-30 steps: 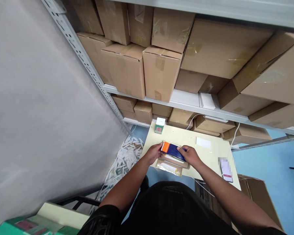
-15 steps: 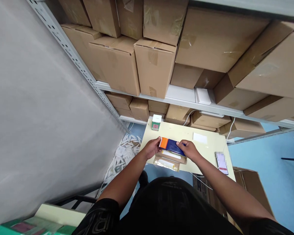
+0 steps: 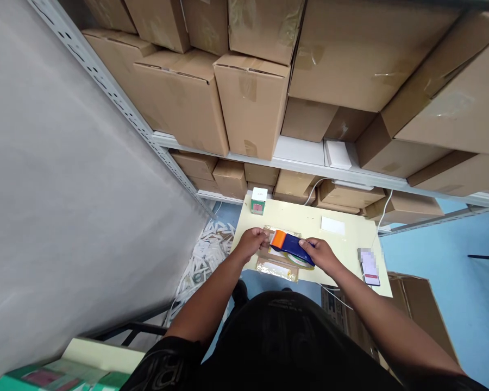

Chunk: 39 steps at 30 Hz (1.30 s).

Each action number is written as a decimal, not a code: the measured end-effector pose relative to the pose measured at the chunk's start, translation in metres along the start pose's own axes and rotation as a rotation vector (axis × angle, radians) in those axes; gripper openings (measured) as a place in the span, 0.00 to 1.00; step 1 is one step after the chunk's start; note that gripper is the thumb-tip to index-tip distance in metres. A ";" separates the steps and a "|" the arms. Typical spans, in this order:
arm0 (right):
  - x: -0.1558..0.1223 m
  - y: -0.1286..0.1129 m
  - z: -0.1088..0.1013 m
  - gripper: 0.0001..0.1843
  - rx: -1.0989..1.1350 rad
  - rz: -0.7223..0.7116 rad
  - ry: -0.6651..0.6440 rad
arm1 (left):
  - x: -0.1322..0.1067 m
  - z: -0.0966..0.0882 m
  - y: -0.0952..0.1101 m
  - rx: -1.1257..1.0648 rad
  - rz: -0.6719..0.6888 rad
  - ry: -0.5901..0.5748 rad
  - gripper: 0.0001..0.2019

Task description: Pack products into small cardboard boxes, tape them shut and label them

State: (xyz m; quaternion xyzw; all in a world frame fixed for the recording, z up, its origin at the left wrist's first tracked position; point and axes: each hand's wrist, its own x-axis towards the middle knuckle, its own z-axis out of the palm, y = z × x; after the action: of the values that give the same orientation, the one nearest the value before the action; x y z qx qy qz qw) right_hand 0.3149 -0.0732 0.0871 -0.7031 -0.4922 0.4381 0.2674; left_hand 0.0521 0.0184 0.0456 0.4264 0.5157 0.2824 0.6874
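My right hand is wrapped round a dark blue and orange tape dispenser, with a roll of tape showing under its near side. The dispenser is tilted above a small taped cardboard box on the cream table. Just left of the dispenser's orange end, my left hand is closed with its fingertips together, near the box's left edge. Whatever those fingertips pinch is too small to make out. Closer to me, at the table's front edge, lies another flat box with shiny tape over it.
On the cream table stand a green and white box, a white card and a phone. Cardboard boxes fill the shelves behind. White paper strips are heaped on the floor at left.
The dispenser has shifted slightly right and tilted, uncovering more of the box beneath and its tape roll. My left hand has come away from the dispenser's orange end.
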 end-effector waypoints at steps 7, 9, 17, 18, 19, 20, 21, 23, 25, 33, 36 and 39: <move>0.001 0.017 -0.013 0.26 -0.111 0.041 0.009 | 0.011 -0.044 -0.020 0.398 0.112 0.221 0.10; 0.006 0.017 -0.009 0.25 -0.153 0.005 0.013 | 0.014 -0.045 -0.031 0.584 0.172 0.254 0.11; 0.016 0.013 0.003 0.28 -0.389 -0.022 0.010 | 0.034 -0.015 -0.084 0.863 0.177 0.212 0.14; 0.016 0.013 0.004 0.28 -0.398 -0.018 0.013 | 0.036 -0.012 -0.089 0.869 0.170 0.194 0.14; 0.016 0.013 0.004 0.28 -0.405 -0.014 0.017 | 0.037 -0.009 -0.092 0.873 0.160 0.180 0.16; 0.016 0.013 0.005 0.28 -0.410 -0.011 0.021 | 0.037 -0.008 -0.094 0.880 0.153 0.176 0.19; 0.017 0.013 0.005 0.28 -0.410 -0.005 0.023 | 0.036 -0.007 -0.094 0.893 0.164 0.174 0.24; 0.017 0.012 0.006 0.28 -0.399 0.008 0.025 | 0.032 -0.010 -0.088 0.944 0.275 0.125 0.35; 0.018 0.012 0.006 0.28 -0.381 0.019 0.023 | 0.028 -0.014 -0.076 1.035 0.472 -0.027 0.43; 0.017 0.014 0.002 0.25 -0.359 0.026 0.041 | 0.034 -0.007 -0.024 1.446 0.456 -0.533 0.61; 0.017 0.016 0.002 0.25 -0.326 0.041 0.056 | 0.029 0.005 -0.026 1.493 0.461 -0.499 0.64; 0.016 0.015 0.003 0.25 -0.321 0.051 0.063 | 0.021 0.017 -0.037 1.488 0.511 -0.388 0.66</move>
State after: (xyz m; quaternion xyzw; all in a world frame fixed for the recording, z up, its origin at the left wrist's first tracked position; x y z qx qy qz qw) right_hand 0.3217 -0.0641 0.0682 -0.7624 -0.5293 0.3383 0.1556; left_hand 0.0726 0.0128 0.0052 0.9180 0.3267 -0.0653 0.2151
